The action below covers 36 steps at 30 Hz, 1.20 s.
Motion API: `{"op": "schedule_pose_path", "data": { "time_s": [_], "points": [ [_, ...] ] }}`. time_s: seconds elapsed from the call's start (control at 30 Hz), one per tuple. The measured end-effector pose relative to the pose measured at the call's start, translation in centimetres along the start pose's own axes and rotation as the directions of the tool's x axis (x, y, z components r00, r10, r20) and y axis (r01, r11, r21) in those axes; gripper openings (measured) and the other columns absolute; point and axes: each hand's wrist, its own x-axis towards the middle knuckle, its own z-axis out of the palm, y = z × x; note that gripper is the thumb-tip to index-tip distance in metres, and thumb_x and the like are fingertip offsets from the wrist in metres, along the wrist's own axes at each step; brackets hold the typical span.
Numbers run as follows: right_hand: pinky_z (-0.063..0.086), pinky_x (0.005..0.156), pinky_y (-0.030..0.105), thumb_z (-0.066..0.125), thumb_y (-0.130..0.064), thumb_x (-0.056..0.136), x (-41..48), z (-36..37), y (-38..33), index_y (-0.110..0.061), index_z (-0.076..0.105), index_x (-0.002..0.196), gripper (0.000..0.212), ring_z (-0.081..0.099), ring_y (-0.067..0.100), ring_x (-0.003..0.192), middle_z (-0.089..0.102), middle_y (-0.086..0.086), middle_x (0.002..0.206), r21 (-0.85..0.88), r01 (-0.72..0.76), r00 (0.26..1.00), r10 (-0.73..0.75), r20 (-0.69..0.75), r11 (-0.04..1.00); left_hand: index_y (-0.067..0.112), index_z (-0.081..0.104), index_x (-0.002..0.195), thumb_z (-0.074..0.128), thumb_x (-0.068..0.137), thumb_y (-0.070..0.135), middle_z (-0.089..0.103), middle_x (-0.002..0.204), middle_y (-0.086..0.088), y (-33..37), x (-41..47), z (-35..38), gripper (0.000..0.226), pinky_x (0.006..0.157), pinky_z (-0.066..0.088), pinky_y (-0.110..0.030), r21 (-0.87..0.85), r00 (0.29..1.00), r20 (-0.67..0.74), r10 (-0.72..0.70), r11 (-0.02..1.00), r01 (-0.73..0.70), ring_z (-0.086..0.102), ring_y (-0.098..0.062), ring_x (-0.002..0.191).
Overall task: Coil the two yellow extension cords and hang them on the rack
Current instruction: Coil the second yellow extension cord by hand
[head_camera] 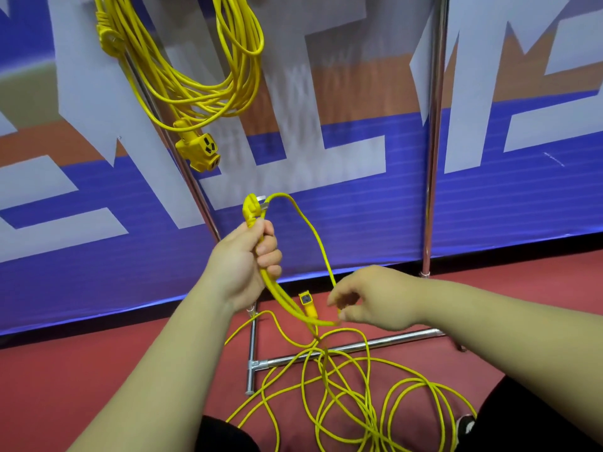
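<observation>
We are halfway through: the hung cord (195,93) is already coiled on the rack (434,125) at 11 o'clock, its outlet end dangling below the coil. The step in hand is coiling the loose cord (342,386), and it has barely begun.

Our left hand (248,265), at centre, has its fingers (269,252) clamped round the cord just below the plug (251,207), which sticks up at 12 o'clock of the fist. One loop arcs from that grip over to 4 o'clock. There our right hand (368,298) pinches the cord between thumb and forefinger, with the other fingers (339,298) loosely curled.

Nearly all the rest lies in tangled rings on the floor (81,370) at 6 o'clock, across the rack's base bar. Its socket (305,301) rests on the floor between our hands.

Next, we judge, the right hand should carry its pinch up into the left grip to close the loop, then slide down the cord for another length. The strands cross each other below (a snag looks likely), so each pull should be slow and each loop matched to the first.
</observation>
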Motion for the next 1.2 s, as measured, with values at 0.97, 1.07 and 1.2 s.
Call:
{"op": "schedule_pose_path", "data": {
  "time_s": [0.97, 1.07, 1.2],
  "points": [
    [0.036, 0.061, 0.026, 0.066, -0.031, 0.093, 2.3, 3.9, 3.7, -0.022, 0.068, 0.078, 0.018, 0.048, 0.011, 0.056, 0.048, -0.004, 0.061, 0.725, -0.38, 0.925, 0.227, 0.305, 0.574, 0.022, 0.044, 0.064, 0.051, 0.09, 0.056, 0.013, 0.052, 0.009, 5.2, -1.6, -7.1, 0.044, 0.036, 0.018, -0.016, -0.068, 0.982, 0.186, 0.008, 0.998, 0.005, 0.009, -0.006, 0.042],
    [0.031, 0.055, 0.024, 0.062, -0.044, 0.095, 2.3, 2.8, 4.6, -0.018, 0.066, 0.084, 0.029, 0.034, 0.012, 0.053, 0.04, -0.004, 0.06, 0.787, -0.362, 0.925, 0.294, 0.239, 0.5, 0.021, 0.047, 0.064, 0.059, 0.087, 0.047, 0.011, 0.053, 0.008, 4.6, -1.8, -7.5, 0.037, 0.045, 0.039, -0.018, -0.057, 0.993, 0.121, -0.006, 0.998, 0.013, 0.009, -0.008, 0.042],
    [0.026, 0.05, 0.025, 0.066, -0.044, 0.093, 2.1, 2.2, 5.5, -0.012, 0.064, 0.082, 0.034, 0.025, 0.014, 0.049, 0.033, -0.003, 0.055, 0.798, -0.351, 0.899, 0.415, 0.141, 0.489, 0.02, 0.058, 0.078, 0.052, 0.093, 0.04, 0.018, 0.046, 0.01, 4.3, -1.4, -7.9, 0.026, 0.064, 0.052, -0.027, -0.155, 0.989, 0.144, -0.022, 0.987, 0.045, 0.023, -0.006, 0.036]
  ]
}}
